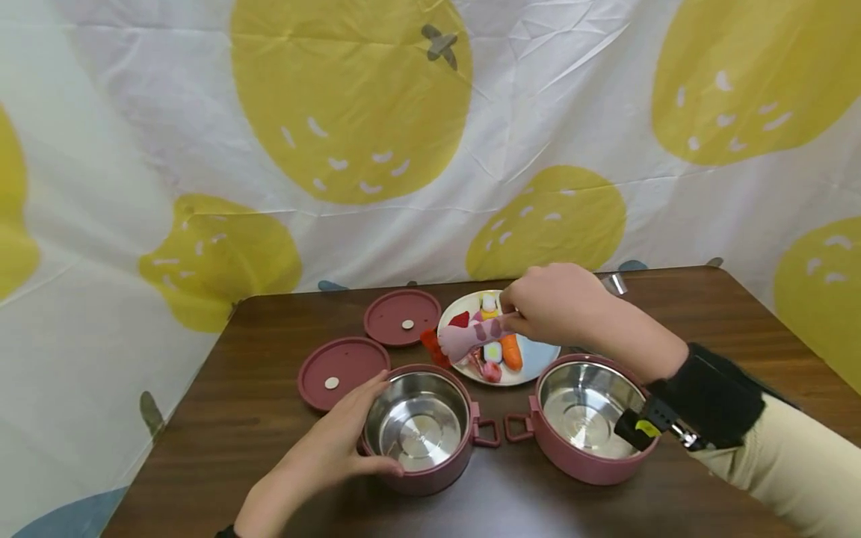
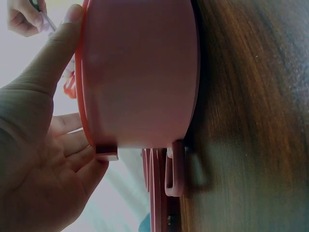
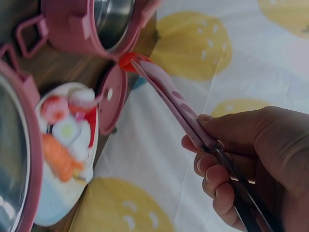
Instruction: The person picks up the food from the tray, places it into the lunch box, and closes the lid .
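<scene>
Right hand (image 1: 554,300) curled round pink tongs (image 1: 474,338), tips closed on a red piece (image 1: 433,347), in the air by the plate's (image 1: 540,357) left edge. Left hand (image 1: 332,433) spread, touching left pot's (image 1: 430,480) rim. Right pot (image 1: 592,468) just beside.

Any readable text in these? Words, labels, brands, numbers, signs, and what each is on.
No readable text in any view.
Left pot, right pot, near lid, far lid, plate, tongs: no lettering visible.
Backdrop cloth: printed yellow shapes, no words.
Yellow patch on right-wrist device: too small to read, if marked.
</scene>
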